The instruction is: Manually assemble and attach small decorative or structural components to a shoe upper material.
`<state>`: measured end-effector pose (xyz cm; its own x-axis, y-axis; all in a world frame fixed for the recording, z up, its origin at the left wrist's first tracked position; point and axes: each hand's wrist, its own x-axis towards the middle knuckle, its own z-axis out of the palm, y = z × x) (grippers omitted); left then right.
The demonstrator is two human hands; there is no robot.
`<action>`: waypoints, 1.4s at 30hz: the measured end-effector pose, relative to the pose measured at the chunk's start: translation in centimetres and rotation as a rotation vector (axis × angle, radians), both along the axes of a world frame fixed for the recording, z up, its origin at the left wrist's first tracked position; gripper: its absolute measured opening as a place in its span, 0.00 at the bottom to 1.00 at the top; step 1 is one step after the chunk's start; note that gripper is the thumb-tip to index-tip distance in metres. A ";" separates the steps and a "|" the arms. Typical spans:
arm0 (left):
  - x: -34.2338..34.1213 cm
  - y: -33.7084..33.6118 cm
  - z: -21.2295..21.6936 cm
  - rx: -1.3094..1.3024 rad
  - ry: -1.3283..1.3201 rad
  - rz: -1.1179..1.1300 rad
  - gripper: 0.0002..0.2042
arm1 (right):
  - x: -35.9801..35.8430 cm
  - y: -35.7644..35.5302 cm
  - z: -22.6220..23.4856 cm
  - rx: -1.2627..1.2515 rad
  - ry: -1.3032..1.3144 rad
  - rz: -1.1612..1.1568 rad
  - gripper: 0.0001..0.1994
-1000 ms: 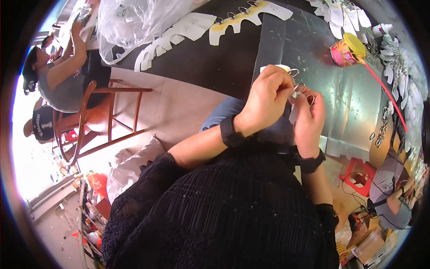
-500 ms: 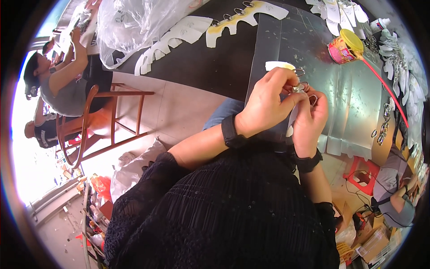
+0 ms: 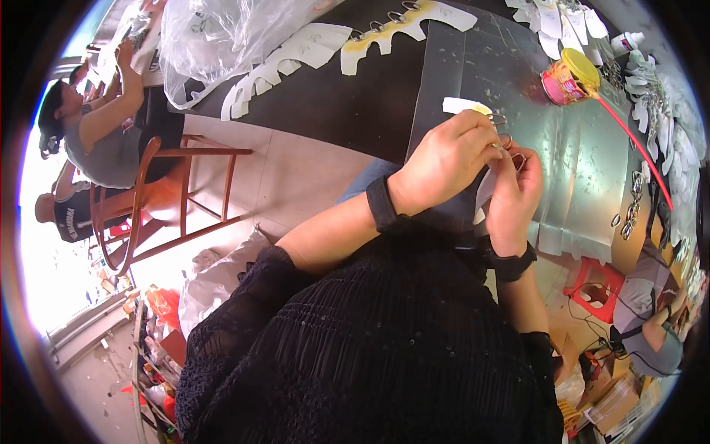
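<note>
My left hand (image 3: 449,159) and my right hand (image 3: 512,200) meet over the near edge of the metal-topped table (image 3: 580,174). Between their pinched fingertips is a white card strip (image 3: 458,105) with a yellowish edge. One end of it shows beyond my left hand, and a lower part hangs beside my right palm. Metal rings (image 3: 500,118) stand up along the strip near my fingers. The exact spot where the fingertips press is mostly covered. A similar scalloped card strip with rings (image 3: 407,28) lies farther off on the black tabletop (image 3: 325,111).
A tub with a yellow lid (image 3: 577,72) and a red stick (image 3: 636,133) stands at right. Loose metal rings (image 3: 634,207) lie beyond. A clear plastic bag (image 3: 222,44) and another card strip (image 3: 288,63) are far left. People sit at both sides, one near a wooden chair (image 3: 188,155).
My left hand has shifted slightly, its fingers rolling closer over the strip toward my right fingertips. The strip's far end has moved a little to the right.
</note>
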<state>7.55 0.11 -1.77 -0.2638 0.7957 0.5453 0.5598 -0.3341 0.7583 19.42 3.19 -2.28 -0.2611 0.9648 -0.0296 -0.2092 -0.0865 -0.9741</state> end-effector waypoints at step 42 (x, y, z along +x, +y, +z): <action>0.1 0.1 0.8 -0.261 -0.245 0.145 0.04 | -0.1 0.5 1.3 0.132 -0.202 0.076 0.01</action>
<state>7.64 0.23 -1.01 -0.4813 0.8441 0.2362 0.3792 -0.0424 0.9243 19.32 3.70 -1.02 -0.3348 0.9416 0.0359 -0.0065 0.0357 -0.9993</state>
